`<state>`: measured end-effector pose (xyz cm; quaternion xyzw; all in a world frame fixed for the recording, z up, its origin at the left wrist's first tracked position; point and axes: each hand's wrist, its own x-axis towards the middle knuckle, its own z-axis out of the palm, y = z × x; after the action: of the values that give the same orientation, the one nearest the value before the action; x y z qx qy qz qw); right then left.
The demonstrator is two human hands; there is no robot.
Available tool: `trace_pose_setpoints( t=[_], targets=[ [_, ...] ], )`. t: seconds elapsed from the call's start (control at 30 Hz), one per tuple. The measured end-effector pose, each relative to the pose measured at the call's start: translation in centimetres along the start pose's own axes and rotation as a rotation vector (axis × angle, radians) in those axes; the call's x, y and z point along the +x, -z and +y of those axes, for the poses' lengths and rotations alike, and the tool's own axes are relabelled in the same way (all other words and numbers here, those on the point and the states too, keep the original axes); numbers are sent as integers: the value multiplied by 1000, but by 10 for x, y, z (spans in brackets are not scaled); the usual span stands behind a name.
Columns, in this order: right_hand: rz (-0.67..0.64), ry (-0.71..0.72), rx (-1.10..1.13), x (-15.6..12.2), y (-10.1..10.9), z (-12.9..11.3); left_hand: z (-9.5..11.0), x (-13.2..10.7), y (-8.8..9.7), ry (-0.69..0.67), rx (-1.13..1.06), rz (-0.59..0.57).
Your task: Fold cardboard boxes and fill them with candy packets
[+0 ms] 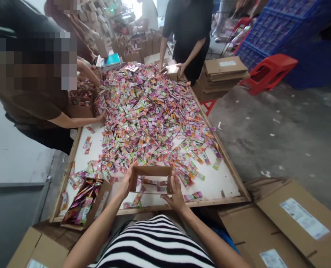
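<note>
Between my two hands is a small cardboard box (pixel 151 171), opened into a frame so that the white tabletop and some sachets show through it. My left hand (pixel 125 183) grips its left side. On the right side, my right hand (pixel 176 193) holds it with the thumb near the lower edge. Just beyond lies a wide heap of colourful stick sachets (pixel 143 111) in pink, purple, green and orange. Left of my left forearm, a cardboard box filled with sachets (pixel 83 203) rests at the table's near left corner.
A wooden rim (pixel 229 163) edges the white table (pixel 210 186). One person (pixel 39 96) reaches in from the left; another (pixel 189 37) handles a box at the far end. Flattened cartons (pixel 296 212) lie at lower right. A red stool (pixel 274 72) and blue crates (pixel 279 29) stand beyond.
</note>
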<state>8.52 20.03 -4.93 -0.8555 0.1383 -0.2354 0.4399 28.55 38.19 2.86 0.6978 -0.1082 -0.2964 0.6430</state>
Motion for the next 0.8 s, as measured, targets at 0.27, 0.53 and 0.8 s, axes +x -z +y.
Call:
trace_pose_setpoints(
  t=[0.27, 0.53, 0.8],
  targets=[
    [-293, 75, 21, 19, 13, 11, -55, 26, 5, -66, 247, -223],
    [262, -344, 130, 7, -16, -4, -82, 17, 2, -273, 338, -62],
    [368, -525, -10, 40, -38, 4, -94, 2, 9, -335, 329, 39]
  ],
)
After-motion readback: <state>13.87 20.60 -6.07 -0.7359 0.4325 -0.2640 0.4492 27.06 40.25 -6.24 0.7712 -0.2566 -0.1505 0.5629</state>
